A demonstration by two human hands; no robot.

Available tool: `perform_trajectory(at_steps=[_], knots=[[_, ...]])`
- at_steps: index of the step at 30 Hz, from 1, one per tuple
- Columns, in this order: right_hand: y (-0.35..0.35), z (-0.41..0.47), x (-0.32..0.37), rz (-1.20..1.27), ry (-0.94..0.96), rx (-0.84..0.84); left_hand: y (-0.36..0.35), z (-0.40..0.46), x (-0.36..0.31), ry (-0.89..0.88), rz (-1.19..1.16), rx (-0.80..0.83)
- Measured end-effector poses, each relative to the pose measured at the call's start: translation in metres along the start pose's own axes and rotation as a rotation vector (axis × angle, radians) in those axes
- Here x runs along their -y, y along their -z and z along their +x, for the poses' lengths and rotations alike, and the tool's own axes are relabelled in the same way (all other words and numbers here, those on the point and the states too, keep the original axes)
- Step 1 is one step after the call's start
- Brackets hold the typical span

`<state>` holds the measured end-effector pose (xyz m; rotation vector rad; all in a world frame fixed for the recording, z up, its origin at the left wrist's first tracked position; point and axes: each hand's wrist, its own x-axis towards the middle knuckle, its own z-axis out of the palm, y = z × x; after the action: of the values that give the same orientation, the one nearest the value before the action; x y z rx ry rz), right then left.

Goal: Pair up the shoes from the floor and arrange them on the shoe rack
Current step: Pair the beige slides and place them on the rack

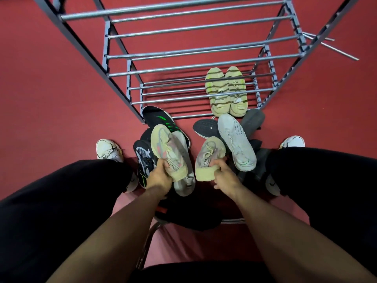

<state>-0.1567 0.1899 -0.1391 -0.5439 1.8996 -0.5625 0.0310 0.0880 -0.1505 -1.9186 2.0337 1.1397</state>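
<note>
Item: my left grip and right grip each clutch one cream mesh sneaker above the floor pile, grey metal-bar shoe rack at twelve o'clock; risk: heel-only holds may slip.

Light: bright, even, from overhead
Shadows: the shoe rack bars cast dark stripes across the red floor
Distortion: wide-angle, rack posts splay outward at the edges
Focus: sharp centre, forearms softer

Grey rack on red floor. On its lowest rung, a pale yellow-green pair. Before the rack: cream shoes, a white shoe, a black green-striped shoe.
</note>
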Motion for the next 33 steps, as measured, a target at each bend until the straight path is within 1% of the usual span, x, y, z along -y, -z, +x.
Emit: perform_trajectory(at_steps=[2, 3, 5, 7, 9, 11, 12, 13, 14, 15, 16, 17, 18, 19, 21, 23, 25, 27, 31, 33], knots=[[-0.001, -0.003, -0.003, -0.027, -0.042, 0.057, -0.002, 0.001, -0.004, 0.074, -0.209, 0.036], [-0.002, -0.004, -0.005, -0.040, -0.056, 0.053, -0.005, 0.002, -0.006, 0.109, -0.243, 0.036], [-0.002, -0.001, -0.011, -0.087, -0.094, -0.040, -0.008, 0.004, -0.007, 0.144, -0.236, 0.053], [-0.001, 0.004, -0.018, -0.149, -0.158, -0.082, -0.011, 0.007, -0.006, 0.192, -0.239, 0.005], [0.003, 0.009, -0.022, -0.148, -0.255, -0.086, -0.009, 0.006, -0.008, 0.265, -0.351, -0.018], [0.009, 0.017, -0.029, -0.079, -0.335, -0.095, -0.005, 0.008, -0.009, 0.380, -0.521, 0.036], [0.011, 0.019, -0.033, -0.087, -0.341, -0.091, -0.002, 0.010, -0.010, 0.437, -0.606, 0.085], [0.013, 0.022, -0.037, -0.152, -0.339, -0.072, 0.000, 0.016, -0.007, 0.460, -0.685, 0.138], [0.014, 0.024, -0.040, -0.296, -0.328, -0.062, 0.004, 0.018, -0.006, 0.490, -0.750, 0.181], [0.014, 0.025, -0.042, -0.486, -0.302, -0.093, 0.006, 0.022, -0.003, 0.512, -0.810, 0.196], [0.012, 0.027, -0.040, -0.664, -0.247, -0.177, 0.010, 0.023, 0.000, 0.533, -0.853, 0.172], [0.010, 0.030, -0.035, -0.767, -0.157, -0.273, 0.012, 0.025, 0.003, 0.547, -0.902, 0.137], [0.008, 0.037, -0.027, -0.784, -0.053, -0.330, 0.014, 0.024, 0.003, 0.555, -0.933, 0.095], [0.004, 0.045, -0.015, -0.747, 0.048, -0.347, 0.015, 0.023, 0.005, 0.553, -0.960, 0.057], [-0.007, 0.070, 0.013, -0.567, 0.146, -0.276, 0.017, 0.018, 0.007, 0.534, -1.017, -0.005], [-0.023, 0.106, 0.040, -0.434, 0.160, -0.213, 0.020, 0.017, 0.010, 0.534, -1.050, -0.017], [-0.039, 0.138, 0.060, -0.437, 0.187, -0.140, 0.021, 0.021, 0.014, 0.542, -1.086, -0.003], [-0.055, 0.168, 0.069, -0.459, 0.175, -0.097, 0.019, 0.028, 0.018, 0.574, -1.113, 0.013], [-0.071, 0.217, 0.062, -0.497, 0.075, -0.083, 0.010, 0.044, 0.030, 0.559, -1.047, 0.053], [-0.075, 0.233, 0.053, -0.553, 0.073, -0.018, 0.004, 0.050, 0.038, 0.567, -1.030, 0.076]])
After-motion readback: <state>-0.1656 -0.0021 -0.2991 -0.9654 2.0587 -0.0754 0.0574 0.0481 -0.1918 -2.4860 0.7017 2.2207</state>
